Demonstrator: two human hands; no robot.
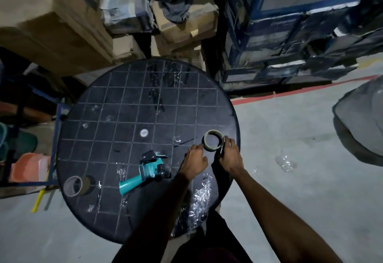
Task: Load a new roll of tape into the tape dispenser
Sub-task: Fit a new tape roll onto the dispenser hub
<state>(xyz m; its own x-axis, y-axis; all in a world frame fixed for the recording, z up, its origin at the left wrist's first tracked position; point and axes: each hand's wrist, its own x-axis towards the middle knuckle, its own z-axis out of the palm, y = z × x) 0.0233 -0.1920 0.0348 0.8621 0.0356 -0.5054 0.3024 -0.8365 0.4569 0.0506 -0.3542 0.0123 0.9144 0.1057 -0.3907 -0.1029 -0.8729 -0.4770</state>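
Observation:
A tape roll (213, 141) with a tan core stands tilted near the right edge of the round black table (128, 88). My right hand (231, 156) grips its right side, fingers curled over the rim. My left hand (195, 160) touches its lower left side with the fingertips. A teal tape dispenser (146, 172) lies on its side in the table's front middle, handle pointing toward the lower left, nothing on its spindle. A second roll (75, 186), brownish, lies at the front left edge.
Crumpled clear plastic wrap (200, 197) lies on the table between my forearms, with scraps across the top. Cardboard boxes (62, 24) stack behind the table, blue cartons (290, 35) at the back right. A grey bag (360, 122) sits on the floor at right.

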